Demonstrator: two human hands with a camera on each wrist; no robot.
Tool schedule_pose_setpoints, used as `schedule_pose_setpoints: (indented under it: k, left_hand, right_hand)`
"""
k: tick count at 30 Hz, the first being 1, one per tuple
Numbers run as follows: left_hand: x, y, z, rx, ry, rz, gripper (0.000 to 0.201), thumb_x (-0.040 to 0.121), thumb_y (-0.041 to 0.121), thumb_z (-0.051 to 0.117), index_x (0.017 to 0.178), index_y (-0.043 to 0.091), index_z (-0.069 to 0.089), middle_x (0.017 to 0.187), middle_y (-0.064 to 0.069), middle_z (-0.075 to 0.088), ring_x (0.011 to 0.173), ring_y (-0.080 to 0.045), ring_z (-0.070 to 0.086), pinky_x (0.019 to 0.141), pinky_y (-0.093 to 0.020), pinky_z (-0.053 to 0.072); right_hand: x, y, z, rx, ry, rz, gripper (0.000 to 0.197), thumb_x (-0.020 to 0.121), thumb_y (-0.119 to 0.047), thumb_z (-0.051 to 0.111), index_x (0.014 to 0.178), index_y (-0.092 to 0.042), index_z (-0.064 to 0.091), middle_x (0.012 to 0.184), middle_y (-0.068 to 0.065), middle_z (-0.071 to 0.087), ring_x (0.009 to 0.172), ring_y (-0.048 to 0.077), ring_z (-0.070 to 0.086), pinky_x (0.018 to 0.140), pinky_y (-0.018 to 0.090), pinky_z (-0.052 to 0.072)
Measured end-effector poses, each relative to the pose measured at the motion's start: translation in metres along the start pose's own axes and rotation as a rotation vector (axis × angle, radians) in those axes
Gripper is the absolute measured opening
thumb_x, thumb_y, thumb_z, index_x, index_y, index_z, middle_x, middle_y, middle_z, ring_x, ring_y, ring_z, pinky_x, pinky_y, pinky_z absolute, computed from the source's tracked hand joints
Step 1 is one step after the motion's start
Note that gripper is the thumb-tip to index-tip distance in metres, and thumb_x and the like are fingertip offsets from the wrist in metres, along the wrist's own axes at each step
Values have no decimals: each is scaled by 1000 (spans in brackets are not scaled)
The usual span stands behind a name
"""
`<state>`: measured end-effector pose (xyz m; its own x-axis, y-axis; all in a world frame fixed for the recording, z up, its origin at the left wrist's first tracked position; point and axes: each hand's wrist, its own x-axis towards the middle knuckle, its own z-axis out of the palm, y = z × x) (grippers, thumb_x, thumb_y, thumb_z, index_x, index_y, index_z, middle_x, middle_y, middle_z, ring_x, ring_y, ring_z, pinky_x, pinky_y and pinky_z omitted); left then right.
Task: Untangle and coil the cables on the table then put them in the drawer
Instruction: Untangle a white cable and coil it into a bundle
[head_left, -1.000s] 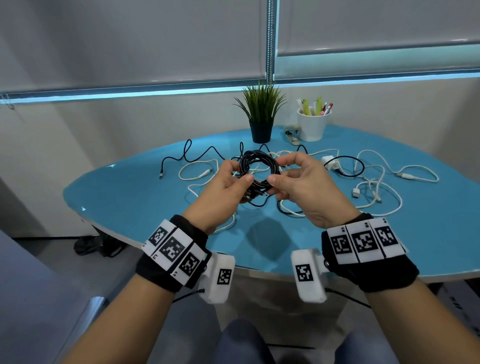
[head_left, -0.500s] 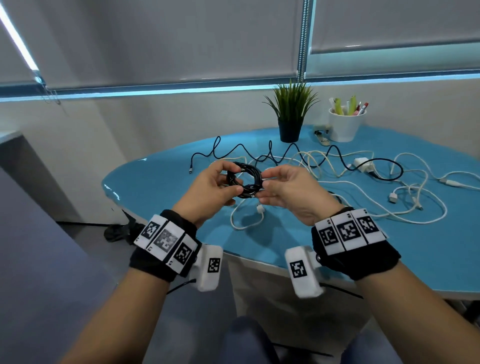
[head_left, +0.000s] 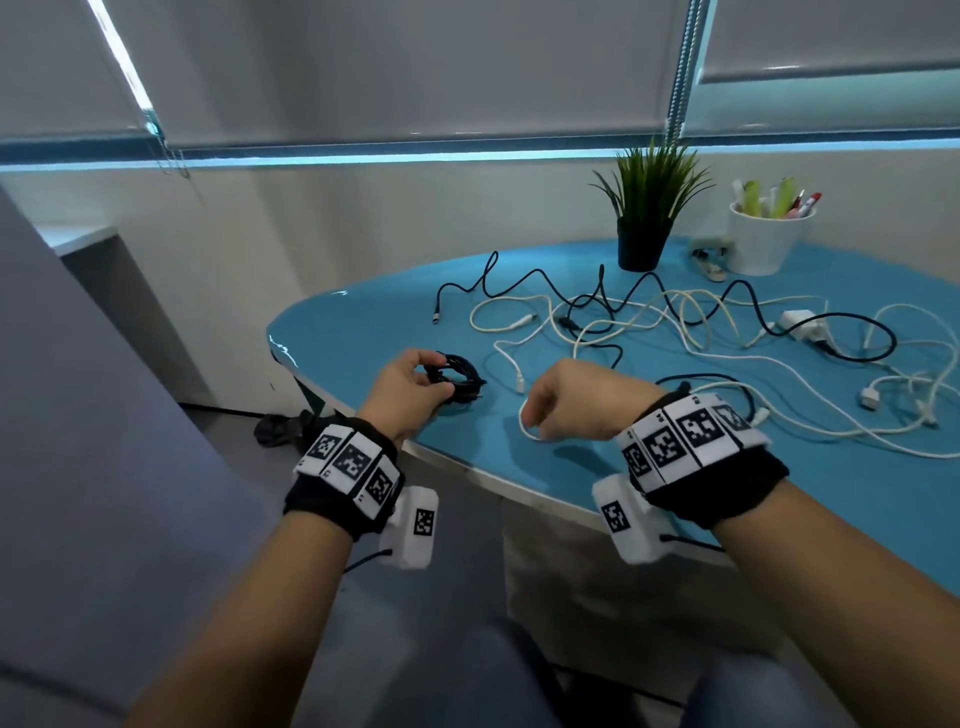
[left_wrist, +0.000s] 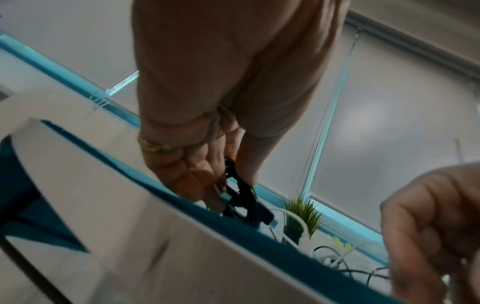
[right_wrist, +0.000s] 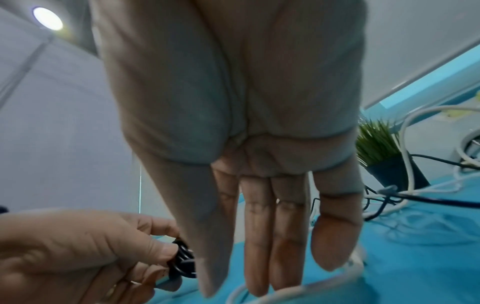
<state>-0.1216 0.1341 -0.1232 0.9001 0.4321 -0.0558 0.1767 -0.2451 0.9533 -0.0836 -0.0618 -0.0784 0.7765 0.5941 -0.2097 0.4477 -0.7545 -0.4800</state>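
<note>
Left hand: your left hand (head_left: 410, 387) pinches the coiled black cable (head_left: 453, 375) between thumb and curled fingers, just above the near left corner of the blue table (head_left: 363, 332).
Coiled black cable: it sits as a small tight bundle on the far side of your left fingers, with a short end poking toward your right hand; in the left wrist view the strands (left_wrist: 242, 197) hang down past your fingertips.
Right hand: your right hand (head_left: 576, 400) holds nothing. Its fingers (right_wrist: 283, 236) point down nearly straight and close together, with the fingertips just above a loop of white cable (head_left: 530, 431) that lies on the table.
Gap between hands: the two hands are near one another but apart.
Loose cables: beyond and to the right of your right hand, tangled white cables (head_left: 727, 332) and black cables (head_left: 613, 296) spread across the table.
Far side: past the tangle stand a potted plant (head_left: 647, 218) and a white cup of pens (head_left: 769, 234).
</note>
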Motion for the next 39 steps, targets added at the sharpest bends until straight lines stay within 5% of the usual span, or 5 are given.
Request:
schedule_pose_setpoints:
  k: [5, 11, 19, 29, 39]
  left_hand:
    - [6, -11, -7, 290, 72, -7, 36, 83, 13, 67, 117, 15, 57, 100, -15, 67, 93, -29, 63, 90, -40, 51]
    - [6, -13, -12, 423, 121, -20, 28, 80, 21, 71, 103, 17, 56, 102, -7, 59, 91, -21, 56, 77, -29, 44]
    - [1, 1, -9, 508, 60, 24, 39, 87, 22, 63, 124, 12, 56, 128, -10, 56, 118, -25, 51, 94, -30, 39]
    - [-32, 41, 26, 220, -180, 340, 20, 89, 23, 62, 107, 30, 63, 76, -9, 69, 73, -26, 63, 70, -38, 54]
    - [-30, 62, 67, -93, -183, 467, 13, 93, 10, 53, 81, 17, 54, 79, 0, 59, 57, -7, 62, 54, -19, 50]
  right_hand:
    - [5, -4, 2, -167, -35, 4, 26, 76, -5, 70, 95, -22, 67, 103, 0, 65, 94, 19, 61, 78, 29, 51]
    - [5, -8, 2, -285, -75, 30, 29, 75, -4, 72, 100, -17, 67, 104, 3, 64, 90, 20, 59, 74, 28, 48]
    - [-7, -3, -8, -350, -63, 39, 23, 84, -8, 55, 100, 1, 69, 96, 16, 69, 74, 25, 57, 64, 31, 45]
    - [-30, 19, -40, 145, 140, -57, 14, 97, -28, 44, 93, -20, 54, 83, -5, 69, 50, 8, 46, 51, 24, 39]
    - [-55, 41, -46, 732, 205, -180, 28, 96, -22, 47, 73, -8, 54, 41, -7, 37, 42, 12, 39, 60, 37, 45]
